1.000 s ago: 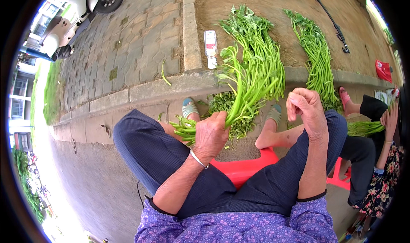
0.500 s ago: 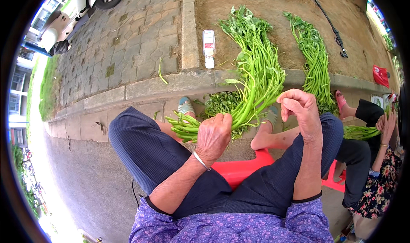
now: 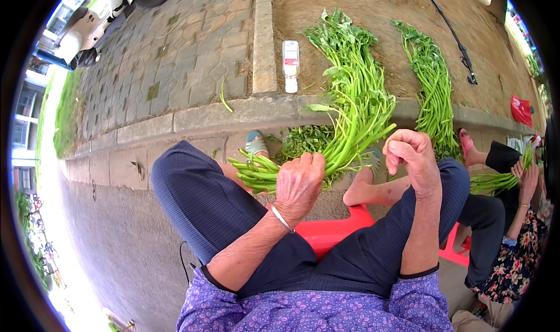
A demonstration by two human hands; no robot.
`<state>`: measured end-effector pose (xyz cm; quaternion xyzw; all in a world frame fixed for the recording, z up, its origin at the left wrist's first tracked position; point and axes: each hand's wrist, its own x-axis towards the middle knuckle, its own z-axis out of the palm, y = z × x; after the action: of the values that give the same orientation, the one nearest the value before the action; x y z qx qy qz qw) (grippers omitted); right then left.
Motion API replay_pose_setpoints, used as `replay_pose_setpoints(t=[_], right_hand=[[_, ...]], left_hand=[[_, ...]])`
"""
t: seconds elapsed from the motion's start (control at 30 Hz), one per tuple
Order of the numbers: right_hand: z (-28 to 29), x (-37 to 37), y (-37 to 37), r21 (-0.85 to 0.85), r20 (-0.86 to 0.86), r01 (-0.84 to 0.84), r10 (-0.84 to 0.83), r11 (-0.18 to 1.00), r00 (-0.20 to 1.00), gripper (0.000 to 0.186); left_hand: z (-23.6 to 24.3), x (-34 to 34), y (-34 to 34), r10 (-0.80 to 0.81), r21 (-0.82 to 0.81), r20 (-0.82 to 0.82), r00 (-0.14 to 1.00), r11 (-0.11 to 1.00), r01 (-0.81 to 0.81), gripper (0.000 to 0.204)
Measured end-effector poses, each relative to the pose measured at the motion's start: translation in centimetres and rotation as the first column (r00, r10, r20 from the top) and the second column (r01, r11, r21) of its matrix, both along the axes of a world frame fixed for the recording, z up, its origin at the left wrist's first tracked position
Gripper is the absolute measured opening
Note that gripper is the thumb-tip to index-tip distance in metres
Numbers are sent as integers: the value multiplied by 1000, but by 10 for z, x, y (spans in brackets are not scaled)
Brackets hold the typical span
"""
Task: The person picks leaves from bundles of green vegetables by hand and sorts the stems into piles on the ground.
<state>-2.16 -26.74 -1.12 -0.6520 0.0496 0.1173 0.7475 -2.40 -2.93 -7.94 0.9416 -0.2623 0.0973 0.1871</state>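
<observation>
My left hand (image 3: 300, 183) is wrapped round a bunch of long-stemmed leafy greens (image 3: 349, 150), held over my lap. Cut-looking stem ends (image 3: 256, 171) stick out on the left of the fist. A large pile of the same greens (image 3: 359, 69) lies beyond on the kerb and soil, overlapping the bunch in view. My right hand (image 3: 413, 163) hovers just right of the bunch, apart from it, thumb and fingers curled together. Whatever might be between those fingertips is hidden. Dark leaves (image 3: 306, 142) lie on the ground between my feet.
A second heap of greens (image 3: 431, 87) lies to the right. A clear bottle (image 3: 290, 66) rests beside the kerb (image 3: 221, 115). I sit on a red stool (image 3: 332, 233). At right, another person's hand (image 3: 528, 180) holds greens. A black pole (image 3: 449, 31) lies on the soil.
My right hand has drawn slightly down and right, away from the bunch, its fingers more curled. The left hand keeps its grip, a little farther right. The view has shifted slightly.
</observation>
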Motion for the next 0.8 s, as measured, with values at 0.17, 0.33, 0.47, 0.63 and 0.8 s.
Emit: replay_pose_setpoints(t=[0.17,0.33,0.47,0.63,0.8], right_hand=[[0,2,2,-4,51,66,-65,998,997,15],[-6,10,10,-73,232,251,-229,965,945,16],[-15,18,16,-235,265,302,-238,924,934,20],[-15,25,11,-362,77,238,-226,901,971,26],[-17,29,3,-419,44,184,-183,889,982,27]], left_hand=[[5,0,-2,-2,-15,9,1000,1000,2,11],[3,-2,-4,-15,-31,-1,1000,999,15,15],[3,-6,-8,-41,13,43,998,999,40,13],[5,-13,-10,-100,65,84,991,993,95,14],[5,-16,-12,-137,80,97,986,988,130,20]])
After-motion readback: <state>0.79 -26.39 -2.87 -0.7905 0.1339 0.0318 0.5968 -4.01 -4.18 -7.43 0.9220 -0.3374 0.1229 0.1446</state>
